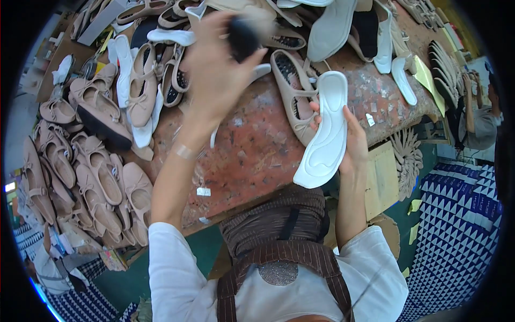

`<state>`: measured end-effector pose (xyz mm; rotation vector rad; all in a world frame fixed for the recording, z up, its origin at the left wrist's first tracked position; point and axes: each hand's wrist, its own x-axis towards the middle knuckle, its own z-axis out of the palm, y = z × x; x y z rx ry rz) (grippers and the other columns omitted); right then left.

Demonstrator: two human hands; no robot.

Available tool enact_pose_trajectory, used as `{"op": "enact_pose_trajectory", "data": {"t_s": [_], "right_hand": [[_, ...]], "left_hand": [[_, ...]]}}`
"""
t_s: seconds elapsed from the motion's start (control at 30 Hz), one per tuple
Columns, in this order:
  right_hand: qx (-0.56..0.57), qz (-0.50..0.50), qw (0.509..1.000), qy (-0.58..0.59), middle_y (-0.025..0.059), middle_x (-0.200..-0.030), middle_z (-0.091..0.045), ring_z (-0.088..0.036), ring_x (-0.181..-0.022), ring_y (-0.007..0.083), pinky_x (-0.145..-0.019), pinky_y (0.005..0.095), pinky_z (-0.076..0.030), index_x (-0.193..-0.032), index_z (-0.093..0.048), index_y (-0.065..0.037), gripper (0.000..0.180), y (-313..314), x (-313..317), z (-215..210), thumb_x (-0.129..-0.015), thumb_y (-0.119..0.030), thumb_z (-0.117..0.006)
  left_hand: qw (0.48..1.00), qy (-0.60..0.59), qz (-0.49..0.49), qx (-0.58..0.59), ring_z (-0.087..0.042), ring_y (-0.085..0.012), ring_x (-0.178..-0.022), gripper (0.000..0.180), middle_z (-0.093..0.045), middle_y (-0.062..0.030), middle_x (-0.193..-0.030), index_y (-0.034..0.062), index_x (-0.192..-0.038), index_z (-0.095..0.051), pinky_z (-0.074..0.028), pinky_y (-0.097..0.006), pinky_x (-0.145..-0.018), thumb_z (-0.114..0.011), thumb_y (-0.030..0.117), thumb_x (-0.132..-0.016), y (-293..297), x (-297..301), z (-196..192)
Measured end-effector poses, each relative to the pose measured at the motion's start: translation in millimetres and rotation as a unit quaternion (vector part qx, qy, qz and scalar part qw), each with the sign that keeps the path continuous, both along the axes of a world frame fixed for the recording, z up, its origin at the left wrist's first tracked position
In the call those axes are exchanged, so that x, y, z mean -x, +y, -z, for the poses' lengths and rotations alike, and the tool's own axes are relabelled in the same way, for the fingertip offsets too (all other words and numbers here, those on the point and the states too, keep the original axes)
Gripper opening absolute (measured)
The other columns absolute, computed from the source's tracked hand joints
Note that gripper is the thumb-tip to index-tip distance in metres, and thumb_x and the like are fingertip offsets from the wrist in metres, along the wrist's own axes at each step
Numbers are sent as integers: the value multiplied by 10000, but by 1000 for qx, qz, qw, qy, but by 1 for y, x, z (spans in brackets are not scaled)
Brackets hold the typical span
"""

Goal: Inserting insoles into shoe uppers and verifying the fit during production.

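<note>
My right hand [355, 140] grips a white insole [325, 129] by its edges, with its wide end up and the other end slanting toward me. Just left of it, a beige strapped shoe [289, 88] lies on the table, showing a dark speckled inside; some of my right fingers are near its side. My left hand [212, 72] is raised over the far part of the table and smeared by motion. Its fingers curve around a black rounded thing [242, 38], too blurred to name.
The worn reddish table [252, 145] is stained and dotted with scraps. Many beige shoes [99, 182] crowd its left side. More white insoles [332, 29] and shoes lie along the far side. Blue-and-white patterned boxes [456, 225] stand at right. Other people [480, 123] are at both sides.
</note>
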<state>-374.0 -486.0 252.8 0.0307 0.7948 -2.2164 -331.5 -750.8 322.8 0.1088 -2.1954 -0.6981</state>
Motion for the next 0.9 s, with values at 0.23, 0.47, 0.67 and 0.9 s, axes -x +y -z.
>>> {"op": "enact_pose_trajectory", "data": {"t_s": [0.23, 0.47, 0.67, 0.9], "right_hand": [[-114, 25, 989, 90, 177, -1141, -647, -648, -940, 217, -877, 346, -544, -1327, -479, 72, 472, -1, -15, 1, -1048, -288, -358], [-368, -72, 572, 729, 168, -1106, -611, -537, -969, 288, -881, 392, -426, -1356, -543, 32, 459, -34, -78, -15, -981, -231, -513], [-305, -118, 501, 801, 82, -1184, -634, -571, -1055, 285, -928, 415, -427, -1098, -729, -90, 394, -57, -117, 13, -710, -21, -710], [-294, -131, 542, 777, 67, -1141, -692, -620, -1055, 242, -923, 398, -439, -959, -784, -104, 282, -78, -118, 39, -693, -30, -729]], "left_hand": [[864, -20, -94, -494, -576, -220, -1159, 848, -556, -124, -1281, -18, -1366, -419, -474, -366, -1027, -903, 75, -676, 18, -255, 56], [829, -174, -318, -425, -565, -224, -1131, 507, -529, -142, -1276, 4, -1335, -478, -488, -350, -949, -713, 125, -903, 57, -318, 127], [782, -379, -450, -205, -599, -410, -1033, 539, -529, -199, -1191, 68, -1312, -536, -482, -479, -870, -695, 344, -876, 68, -286, 113], [809, -238, -389, -372, -530, -358, -1108, 635, -444, -213, -1206, 60, -1345, -510, -424, -410, -986, -677, 40, -733, 64, -285, 139]]}}
